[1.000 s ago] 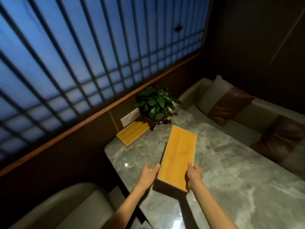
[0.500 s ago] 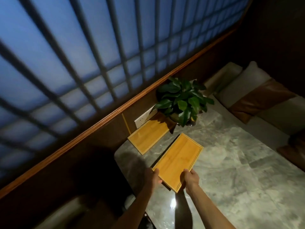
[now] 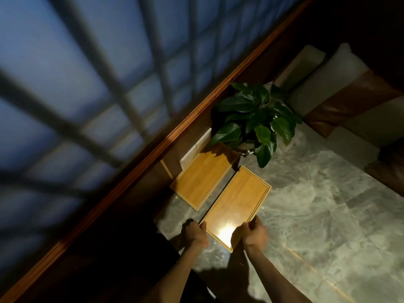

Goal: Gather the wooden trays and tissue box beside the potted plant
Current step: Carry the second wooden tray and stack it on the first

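I hold a long wooden tray (image 3: pixel 237 202) by its near end, my left hand (image 3: pixel 193 234) on its left corner and my right hand (image 3: pixel 251 234) on its right corner. Its far end reaches almost to the potted plant (image 3: pixel 255 119). A second wooden tray (image 3: pixel 202 179) lies flat to its left, against the wall and next to the plant, with a narrow gap between the two trays. A bright glare sits on the held tray's near end. No tissue box is in view.
The trays rest on a grey marble table (image 3: pixel 317 215). A white wall socket (image 3: pixel 195 148) sits behind the left tray. A sofa with beige and brown cushions (image 3: pixel 341 99) lines the table's far right. A latticed window (image 3: pixel 98 84) fills the wall.
The held tray has moved forward and left toward the plant, now lying parallel beside the other tray. My view has tilted and come closer.
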